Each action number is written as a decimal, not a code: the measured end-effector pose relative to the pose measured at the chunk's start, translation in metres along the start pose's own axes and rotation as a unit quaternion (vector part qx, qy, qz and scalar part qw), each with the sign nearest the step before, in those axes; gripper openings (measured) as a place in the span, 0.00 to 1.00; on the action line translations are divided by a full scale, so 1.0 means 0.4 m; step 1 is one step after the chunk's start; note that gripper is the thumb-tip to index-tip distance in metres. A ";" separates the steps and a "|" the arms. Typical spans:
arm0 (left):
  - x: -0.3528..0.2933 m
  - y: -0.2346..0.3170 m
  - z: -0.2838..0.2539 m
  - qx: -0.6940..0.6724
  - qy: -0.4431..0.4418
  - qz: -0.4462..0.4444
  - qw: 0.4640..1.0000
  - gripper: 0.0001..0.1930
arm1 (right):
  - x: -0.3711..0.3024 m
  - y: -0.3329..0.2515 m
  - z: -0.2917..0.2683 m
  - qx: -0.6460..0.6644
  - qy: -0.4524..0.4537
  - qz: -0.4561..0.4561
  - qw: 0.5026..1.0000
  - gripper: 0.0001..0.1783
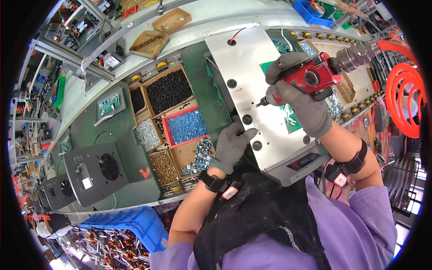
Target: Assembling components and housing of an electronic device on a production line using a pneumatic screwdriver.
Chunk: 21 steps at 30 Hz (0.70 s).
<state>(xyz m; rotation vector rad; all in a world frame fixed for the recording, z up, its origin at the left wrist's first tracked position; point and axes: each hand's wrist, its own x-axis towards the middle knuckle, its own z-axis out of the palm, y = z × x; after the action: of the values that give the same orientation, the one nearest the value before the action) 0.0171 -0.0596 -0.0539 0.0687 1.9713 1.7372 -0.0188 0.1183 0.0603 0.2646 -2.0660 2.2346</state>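
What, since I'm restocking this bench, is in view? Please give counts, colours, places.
Flat metal panel: 1, silver, centre
Cylindrical power driver: 1, red, over panel
Coiled hose: 1, orange, far right
Loose small fasteners: uncounted, black, blue, silver and brass, left of panel
Flat circuit boards: several, green, centre and left
Metal fan boxes: at least 2, dark grey, left
Cardboard trays: at least 2, brown, upper left
Plastic crate: 1, blue, lower left
Anything smaller or farther: unclear
Gloved left hand: 1, grey, panel's edge
Gloved right hand: 1, grey, on driver
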 end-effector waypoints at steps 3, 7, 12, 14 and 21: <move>0.004 -0.008 0.009 -0.092 -0.015 -0.070 0.993 0.13 | 0.003 0.015 -0.010 0.040 -0.001 0.018 0.999 0.21; 0.004 -0.026 0.013 -0.116 -0.026 -0.051 0.992 0.13 | 0.000 0.026 -0.013 -0.038 -0.006 -0.017 0.999 0.21; 0.016 -0.050 0.017 -0.057 -0.023 -0.014 0.998 0.14 | 0.000 0.032 -0.001 0.027 -0.025 0.023 0.999 0.21; 0.017 -0.050 0.019 -0.062 -0.026 -0.007 0.998 0.14 | 0.003 0.034 0.002 0.012 -0.017 0.005 1.000 0.21; 0.019 -0.080 -0.034 -0.007 -0.074 0.041 0.996 0.12 | 0.016 0.022 0.012 -0.038 -0.050 0.067 0.996 0.17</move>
<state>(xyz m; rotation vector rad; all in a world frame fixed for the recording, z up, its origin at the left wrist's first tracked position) 0.0144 -0.0750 -0.0858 0.2695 1.8717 1.7446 -0.0265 0.1126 0.0532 0.2445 -2.2790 2.2537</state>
